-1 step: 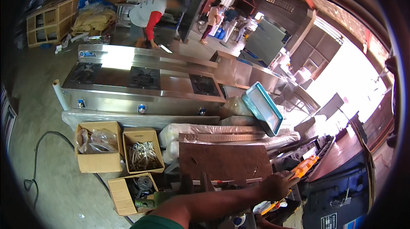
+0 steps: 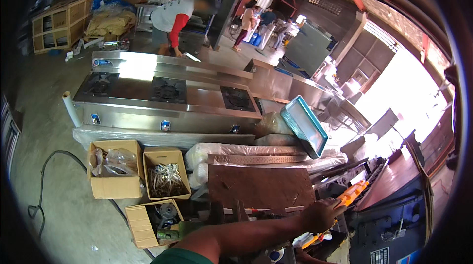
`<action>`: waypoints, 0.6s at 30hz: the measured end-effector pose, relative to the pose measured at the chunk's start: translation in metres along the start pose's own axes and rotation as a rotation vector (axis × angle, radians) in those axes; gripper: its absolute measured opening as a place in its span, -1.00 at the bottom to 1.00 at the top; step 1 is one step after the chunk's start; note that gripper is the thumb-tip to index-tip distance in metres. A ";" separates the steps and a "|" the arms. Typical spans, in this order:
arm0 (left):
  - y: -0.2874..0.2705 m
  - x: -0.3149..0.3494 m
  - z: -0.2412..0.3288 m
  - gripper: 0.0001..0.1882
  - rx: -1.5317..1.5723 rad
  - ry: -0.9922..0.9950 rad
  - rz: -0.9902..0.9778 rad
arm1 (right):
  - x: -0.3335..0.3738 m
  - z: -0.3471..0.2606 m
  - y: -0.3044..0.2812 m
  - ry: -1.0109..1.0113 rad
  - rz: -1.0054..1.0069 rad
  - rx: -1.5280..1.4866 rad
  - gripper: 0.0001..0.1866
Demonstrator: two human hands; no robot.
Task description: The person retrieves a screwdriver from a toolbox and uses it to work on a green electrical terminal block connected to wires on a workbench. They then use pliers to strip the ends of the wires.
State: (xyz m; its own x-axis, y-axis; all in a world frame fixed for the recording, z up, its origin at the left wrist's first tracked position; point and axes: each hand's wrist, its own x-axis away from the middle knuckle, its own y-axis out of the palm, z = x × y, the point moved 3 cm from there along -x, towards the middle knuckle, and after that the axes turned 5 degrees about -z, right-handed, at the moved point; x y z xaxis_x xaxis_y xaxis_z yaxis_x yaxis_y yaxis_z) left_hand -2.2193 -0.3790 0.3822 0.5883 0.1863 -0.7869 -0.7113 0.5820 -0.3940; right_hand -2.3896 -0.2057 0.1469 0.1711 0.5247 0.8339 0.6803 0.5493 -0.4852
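My left arm, in a green sleeve, reaches across from the lower edge to the right. My left hand is closed around a long orange tool with cutouts along its body; its exact kind is unclear. The tool slants from upper right to lower left, and a yellow-orange stretch of it shows below the hand. Low in the picture, beneath that stretch, is a dim part of my right hand or forearm; its fingers are hidden in shadow. A brown, stained board lies just left of my left hand.
Three open cardboard boxes stand left of the board, holding plastic bags, metal pieces and dark parts. Beyond is a steel stove with burners; a teal-rimmed tray leans beside it. A person bends behind the stove. A black cable crosses the floor.
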 end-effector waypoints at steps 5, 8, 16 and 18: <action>-0.001 0.001 -0.004 -0.45 -0.052 -0.048 -0.040 | -0.003 -0.006 -0.008 0.016 0.005 -0.040 -0.68; -0.002 -0.005 -0.007 -0.46 -0.064 -0.069 -0.052 | -0.003 -0.010 -0.015 0.013 0.014 -0.080 -0.67; -0.014 -0.004 0.004 -0.46 -0.006 -0.086 -0.117 | 0.037 0.037 -0.001 0.036 0.149 -0.633 -0.64; 0.015 -0.004 -0.003 -0.44 -0.008 0.011 -0.091 | 0.069 0.072 0.004 0.004 0.225 -1.015 -0.64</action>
State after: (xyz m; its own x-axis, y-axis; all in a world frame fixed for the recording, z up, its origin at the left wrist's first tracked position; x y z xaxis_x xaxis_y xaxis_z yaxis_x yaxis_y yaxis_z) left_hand -2.2339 -0.3730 0.3782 0.6466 0.1238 -0.7527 -0.6581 0.5895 -0.4684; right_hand -2.4261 -0.1207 0.1832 0.3698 0.5438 0.7534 0.9119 -0.3678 -0.1821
